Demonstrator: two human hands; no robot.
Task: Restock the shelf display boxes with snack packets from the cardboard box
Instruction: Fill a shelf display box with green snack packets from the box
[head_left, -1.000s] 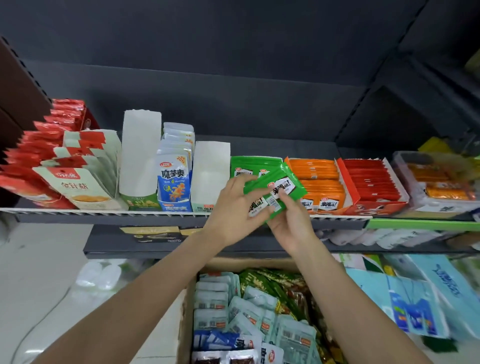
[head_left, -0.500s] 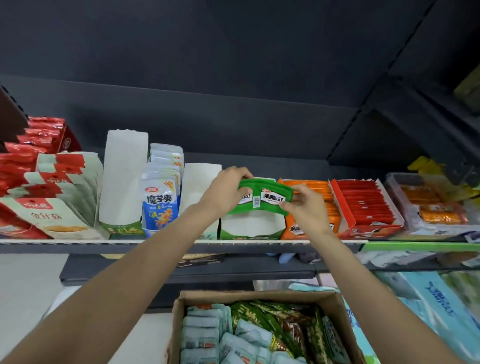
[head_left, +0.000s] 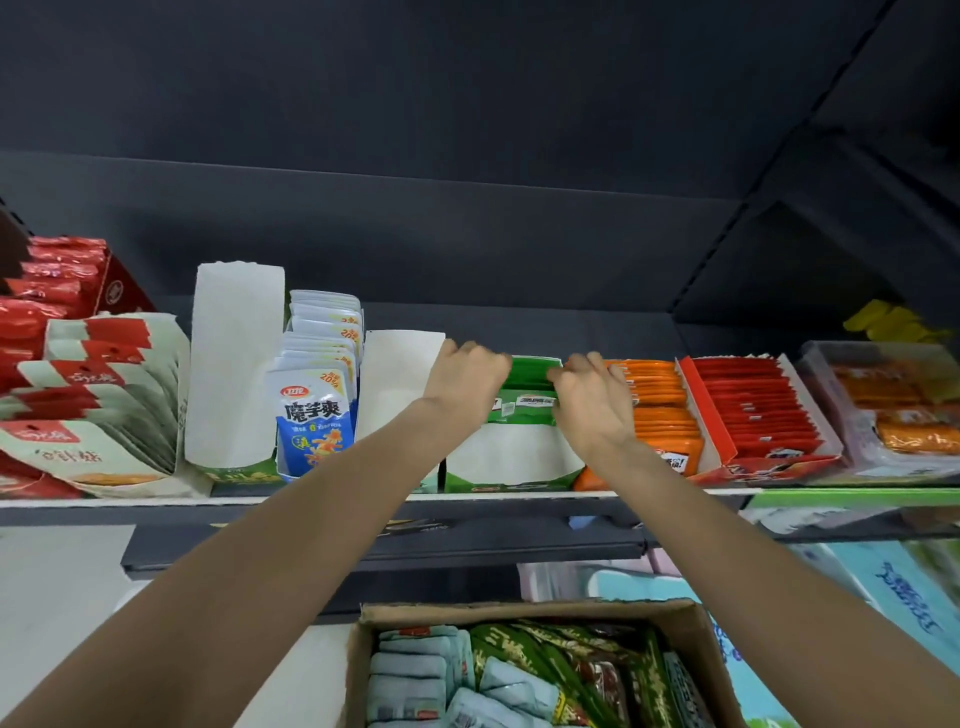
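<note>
both hands, left hand (head_left: 467, 382) and right hand (head_left: 589, 397), fingers curled onto the green packets (head_left: 524, 402) inside the green display box (head_left: 511, 470) (front half bare). best: push stack back evenly, upright, then release.

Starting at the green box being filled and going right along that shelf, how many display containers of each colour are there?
Green box, where left hand and right hand hold green packets: 1
Orange box: 1
Red box: 1
Clear tray: 1
Total: 4
</note>
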